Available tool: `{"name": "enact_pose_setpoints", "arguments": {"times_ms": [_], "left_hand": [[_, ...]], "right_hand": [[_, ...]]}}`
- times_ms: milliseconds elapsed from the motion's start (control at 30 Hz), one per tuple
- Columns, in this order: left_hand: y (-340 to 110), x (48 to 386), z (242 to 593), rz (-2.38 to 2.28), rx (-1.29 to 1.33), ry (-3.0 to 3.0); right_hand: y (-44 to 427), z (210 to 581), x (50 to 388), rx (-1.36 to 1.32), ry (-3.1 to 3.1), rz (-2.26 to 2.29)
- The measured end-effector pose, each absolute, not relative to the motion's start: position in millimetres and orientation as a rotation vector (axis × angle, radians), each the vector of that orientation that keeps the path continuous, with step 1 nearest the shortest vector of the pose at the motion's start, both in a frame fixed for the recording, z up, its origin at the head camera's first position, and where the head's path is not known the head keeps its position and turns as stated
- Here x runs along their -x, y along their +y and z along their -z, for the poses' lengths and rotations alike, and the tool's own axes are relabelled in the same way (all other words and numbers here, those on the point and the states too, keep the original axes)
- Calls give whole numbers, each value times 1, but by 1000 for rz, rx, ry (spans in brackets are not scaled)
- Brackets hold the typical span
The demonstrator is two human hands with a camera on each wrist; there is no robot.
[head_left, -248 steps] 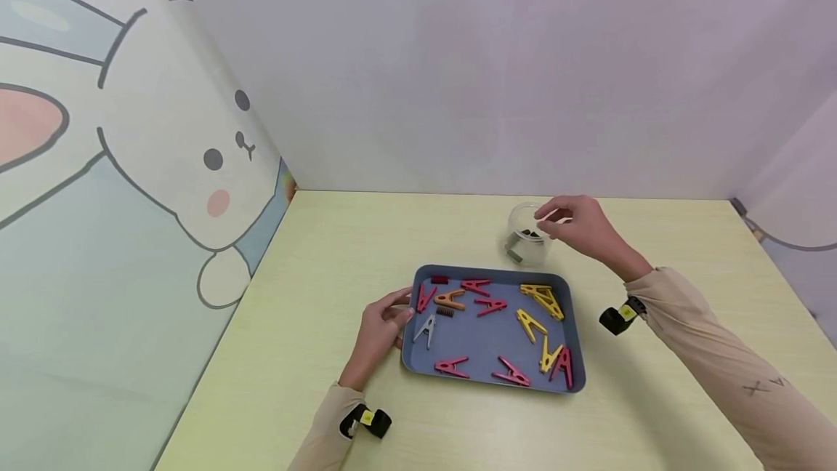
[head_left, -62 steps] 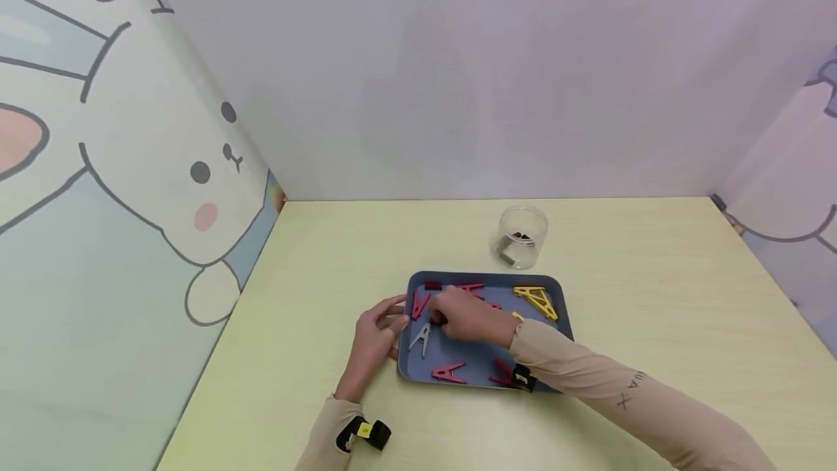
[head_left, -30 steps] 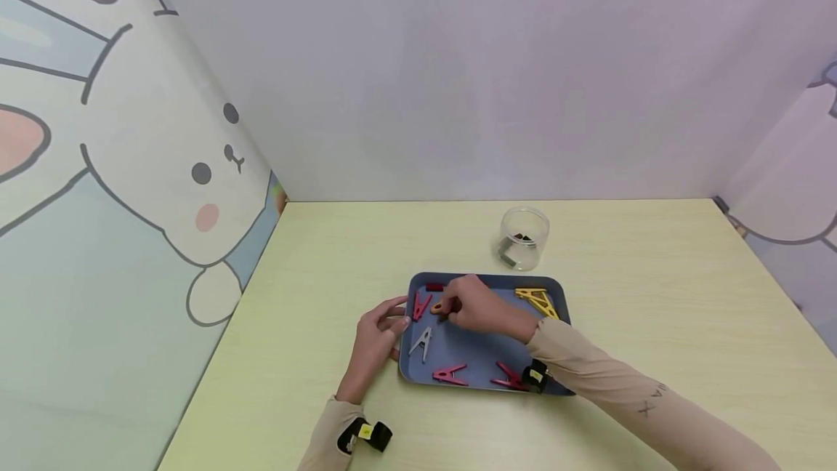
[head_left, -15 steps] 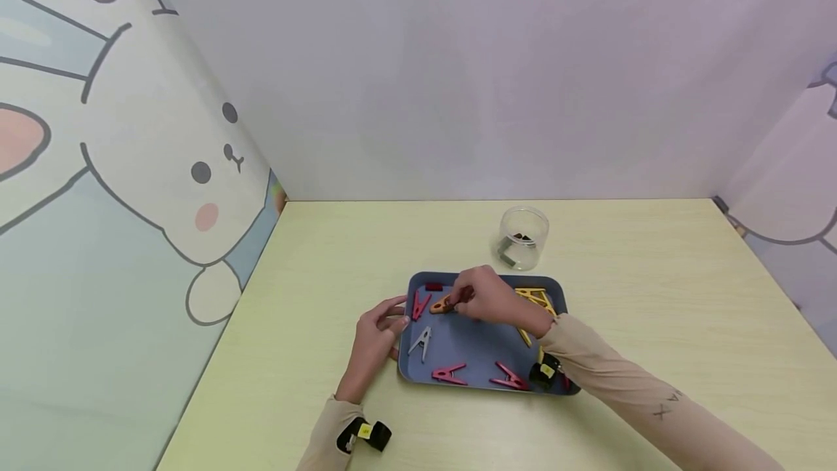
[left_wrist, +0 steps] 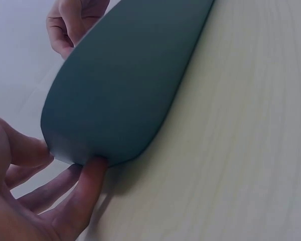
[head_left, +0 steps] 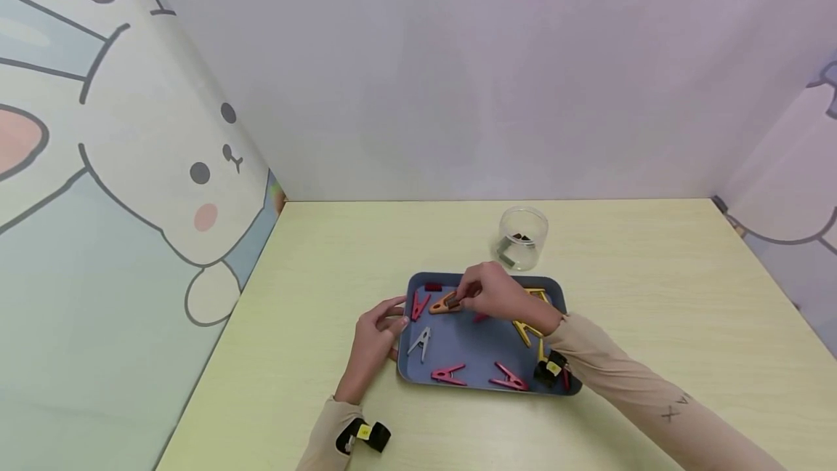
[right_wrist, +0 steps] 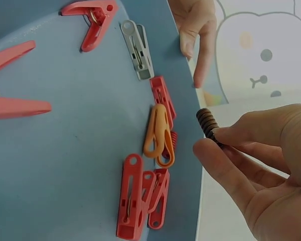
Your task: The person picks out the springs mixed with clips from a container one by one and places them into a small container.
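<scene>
In the head view, my left hand [head_left: 377, 333] holds the left edge of a blue-grey tray [head_left: 474, 351], its thumb at the rim. The left wrist view shows the fingers [left_wrist: 93, 183] touching the tray's outside near a corner. My right hand [head_left: 497, 296] is over the tray's upper middle. In the right wrist view, its thumb and fingertips pinch a short dark brown ridged cylinder [right_wrist: 207, 122]. Beside that piece in the head view lies an orange clothespin [head_left: 439, 307]. A grey clothespin [head_left: 421, 344] and red clothespins [head_left: 448, 374] lie in the tray.
Behind the tray stands a clear jar [head_left: 523, 238] with a few dark pieces inside. A dark red ridged piece [head_left: 434, 286] lies in the tray's upper left corner. Yellow clothespins [head_left: 523, 333] at the right are partly hidden by my right arm.
My right hand has gone from the jar into the tray and picked up the brown ridged cylinder. Over the last second it has shifted slightly right. My left hand has stayed at the tray.
</scene>
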State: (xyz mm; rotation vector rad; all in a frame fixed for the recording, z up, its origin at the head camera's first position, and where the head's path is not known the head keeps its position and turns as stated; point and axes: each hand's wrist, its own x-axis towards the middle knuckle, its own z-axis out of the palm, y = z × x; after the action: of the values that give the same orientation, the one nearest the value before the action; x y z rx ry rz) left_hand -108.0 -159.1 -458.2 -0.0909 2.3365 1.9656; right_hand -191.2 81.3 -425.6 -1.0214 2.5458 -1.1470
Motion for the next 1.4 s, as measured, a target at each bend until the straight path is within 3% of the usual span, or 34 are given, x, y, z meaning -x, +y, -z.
{"name": "enact_pose_setpoints", "arguments": {"times_ms": [267,500,1400], "left_hand": [[-159,108,459,-1969,90,2330],[-164,119,495,-1976,132,2346],[-163,118,496,-1975,142,2365]], "right_hand": [[87,422,192,982,2539,1168],[93,422,194,990,2510,1224],[112,406,198,892,2558,1305]]}}
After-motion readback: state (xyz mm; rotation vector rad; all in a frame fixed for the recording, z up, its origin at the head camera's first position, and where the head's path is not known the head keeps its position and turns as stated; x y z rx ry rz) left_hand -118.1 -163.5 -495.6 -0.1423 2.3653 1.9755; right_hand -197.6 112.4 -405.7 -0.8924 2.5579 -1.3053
